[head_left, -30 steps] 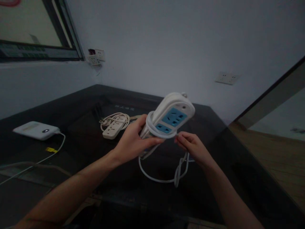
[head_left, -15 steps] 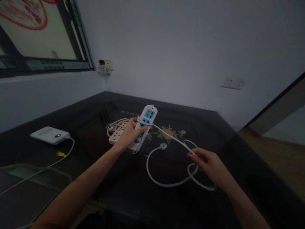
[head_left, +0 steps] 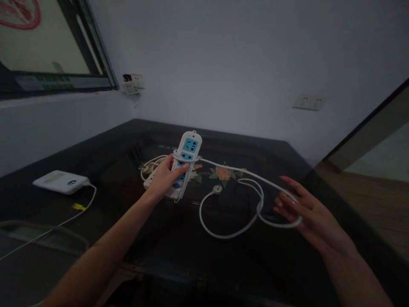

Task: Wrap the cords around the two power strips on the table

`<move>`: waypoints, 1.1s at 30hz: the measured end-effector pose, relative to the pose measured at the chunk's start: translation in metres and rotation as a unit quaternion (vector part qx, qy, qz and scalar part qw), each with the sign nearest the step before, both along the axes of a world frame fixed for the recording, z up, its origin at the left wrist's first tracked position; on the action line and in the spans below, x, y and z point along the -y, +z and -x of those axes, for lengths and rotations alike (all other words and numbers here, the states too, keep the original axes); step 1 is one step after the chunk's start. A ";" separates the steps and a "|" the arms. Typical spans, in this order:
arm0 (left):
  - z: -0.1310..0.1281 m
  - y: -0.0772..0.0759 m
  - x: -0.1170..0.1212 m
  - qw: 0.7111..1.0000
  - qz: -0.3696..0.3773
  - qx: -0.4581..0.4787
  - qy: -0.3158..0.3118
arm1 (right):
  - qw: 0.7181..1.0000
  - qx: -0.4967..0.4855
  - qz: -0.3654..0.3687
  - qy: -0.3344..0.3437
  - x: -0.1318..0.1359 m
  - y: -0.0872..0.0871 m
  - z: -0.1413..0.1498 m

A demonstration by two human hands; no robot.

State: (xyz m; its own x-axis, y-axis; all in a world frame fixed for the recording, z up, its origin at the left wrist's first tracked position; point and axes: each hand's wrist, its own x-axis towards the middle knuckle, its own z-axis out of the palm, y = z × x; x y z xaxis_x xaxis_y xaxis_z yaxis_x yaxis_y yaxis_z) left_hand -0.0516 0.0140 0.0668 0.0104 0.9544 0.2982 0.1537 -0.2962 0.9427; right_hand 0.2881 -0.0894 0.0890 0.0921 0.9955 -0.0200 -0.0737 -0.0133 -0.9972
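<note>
My left hand (head_left: pixel 166 175) is closed around a white power strip (head_left: pixel 191 146) with blue sockets, its thumb across the front. The strip is tilted up above the table. A white power cord (head_left: pixel 230 167) is wrapped around its upper part and runs right to my right hand (head_left: pixel 308 211). There the cord passes between the thumb and fingers in a loose hold, the index finger stretched out. From that hand the cord bends back in a loop to the table, ending at a round plug (head_left: pixel 217 189). A second power strip (head_left: pixel 148 181) with a bundled cord lies partly hidden behind my left hand.
The black table (head_left: pixel 243 264) has a printed flower pattern (head_left: pixel 223 172). At left lies a white box-like device (head_left: pixel 62 182) with a thin cable and yellow tag (head_left: pixel 79 207). Wall sockets (head_left: pixel 309 102) are on the back wall, more sockets (head_left: pixel 131 85) in the corner.
My right hand has moved right along the cord and its fingers have loosened. The cord between strip and hand is longer. The view has shifted slightly.
</note>
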 end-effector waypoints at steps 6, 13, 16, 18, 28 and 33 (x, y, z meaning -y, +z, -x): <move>0.006 0.007 -0.009 0.999 -0.007 0.008 0.035 | 0.987 0.127 -0.013 0.101 0.012 0.024 -0.009; 0.011 0.040 -0.013 0.992 -0.108 0.034 0.055 | 0.896 0.424 0.014 0.134 -0.009 0.043 -0.040; 0.016 0.052 -0.014 0.987 -0.129 0.047 0.081 | 0.887 0.435 0.037 0.149 -0.016 0.037 -0.052; 0.022 0.056 -0.017 0.984 -0.136 0.040 0.104 | 0.891 0.418 0.052 0.167 -0.020 0.029 -0.059; 0.054 0.047 -0.025 0.971 -0.141 -0.004 0.194 | 0.860 0.501 -0.096 0.027 -0.030 -0.056 -0.065; 0.035 0.035 -0.021 0.985 -0.098 -0.065 0.125 | 0.840 0.526 -0.119 -0.058 -0.021 -0.099 -0.068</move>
